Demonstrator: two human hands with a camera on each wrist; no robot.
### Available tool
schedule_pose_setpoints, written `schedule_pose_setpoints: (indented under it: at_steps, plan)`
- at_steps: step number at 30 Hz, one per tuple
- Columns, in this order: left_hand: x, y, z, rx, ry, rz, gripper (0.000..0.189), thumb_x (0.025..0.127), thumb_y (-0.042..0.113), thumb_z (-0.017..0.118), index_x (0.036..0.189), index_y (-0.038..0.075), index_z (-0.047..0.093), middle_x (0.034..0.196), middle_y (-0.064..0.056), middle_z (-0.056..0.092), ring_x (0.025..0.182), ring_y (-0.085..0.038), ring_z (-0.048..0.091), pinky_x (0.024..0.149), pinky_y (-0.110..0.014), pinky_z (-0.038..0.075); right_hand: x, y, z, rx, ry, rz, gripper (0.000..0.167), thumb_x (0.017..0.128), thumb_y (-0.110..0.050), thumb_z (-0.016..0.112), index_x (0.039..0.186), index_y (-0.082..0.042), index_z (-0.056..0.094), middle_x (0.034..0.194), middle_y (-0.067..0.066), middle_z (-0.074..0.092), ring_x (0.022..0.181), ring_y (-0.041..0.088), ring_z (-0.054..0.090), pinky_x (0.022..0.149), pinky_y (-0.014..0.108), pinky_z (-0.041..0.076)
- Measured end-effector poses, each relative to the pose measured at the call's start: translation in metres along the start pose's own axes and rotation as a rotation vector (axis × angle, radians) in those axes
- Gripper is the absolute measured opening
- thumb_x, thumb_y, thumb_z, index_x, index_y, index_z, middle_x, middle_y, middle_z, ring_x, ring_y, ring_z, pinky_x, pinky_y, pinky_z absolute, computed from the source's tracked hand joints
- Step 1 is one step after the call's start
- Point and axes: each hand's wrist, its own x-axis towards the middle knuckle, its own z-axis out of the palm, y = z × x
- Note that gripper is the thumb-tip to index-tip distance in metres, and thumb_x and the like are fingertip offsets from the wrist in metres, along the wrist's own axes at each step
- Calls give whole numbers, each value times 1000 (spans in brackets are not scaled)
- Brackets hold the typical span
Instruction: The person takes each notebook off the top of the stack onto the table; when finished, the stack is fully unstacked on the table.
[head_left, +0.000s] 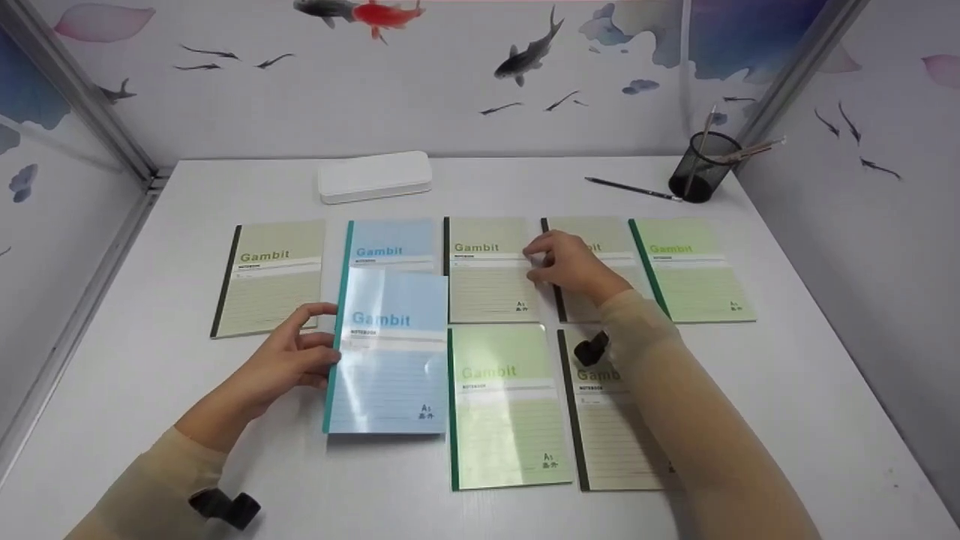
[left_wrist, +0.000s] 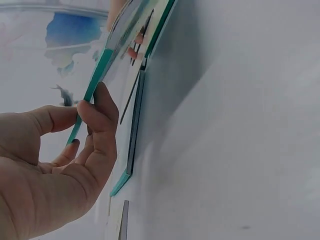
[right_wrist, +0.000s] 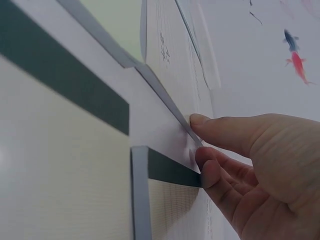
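My left hand [head_left: 274, 364] pinches a blue notebook [head_left: 390, 382] by its teal spine. This notebook is raised off the table, tilted, and overlaps the lower part of another blue notebook [head_left: 390, 240]. In the left wrist view, the left hand [left_wrist: 70, 145] has thumb and fingers on either side of the spine. My right hand [head_left: 570, 266] touches the right edge of a beige notebook [head_left: 487, 281] in the back row. Thumb and fingers of the right hand [right_wrist: 255, 165] are apart there, close to the dark spine of the neighbouring beige notebook [head_left: 589, 292].
Another beige notebook [head_left: 270, 281] lies at the left and a green one [head_left: 697, 277] at the right. In front lie a green notebook [head_left: 506, 420] and a beige one [head_left: 615, 450]. Behind are a white case [head_left: 375, 178], a pencil [head_left: 630, 188] and a mesh pen holder [head_left: 701, 169].
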Motion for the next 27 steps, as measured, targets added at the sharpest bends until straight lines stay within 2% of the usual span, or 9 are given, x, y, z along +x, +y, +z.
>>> schedule_pose_setpoints:
  at_steps: [6,12,20,27]
  plan:
    - [-14,-6,2,15,-71,-42,66,98,7,61,153,13,24,124,-19,67,90,-25,68,73,-32,60,0,1,2,-10,2,-14,45,92,-13,78,136,-13,68,146,2,54,118,23,58,98,38,56]
    - [-22,-7,4,73,-140,-90,67,96,8,63,150,7,24,117,-19,65,86,-25,69,70,-32,60,0,0,1,-13,6,-15,45,92,-14,79,136,-14,68,144,1,55,118,22,58,98,37,57]
    - [-26,-4,10,211,-133,-189,71,91,7,71,144,-2,25,108,-18,65,75,-23,73,68,-37,64,1,2,1,-26,-6,-41,44,92,-12,78,135,-11,68,147,4,53,118,24,58,97,38,56]
    - [-24,2,16,393,-96,-196,64,87,4,75,136,-5,34,91,-14,70,64,-24,73,59,-36,61,1,3,0,-24,-6,-49,44,93,-11,77,135,-9,68,148,6,53,117,25,58,96,38,56]
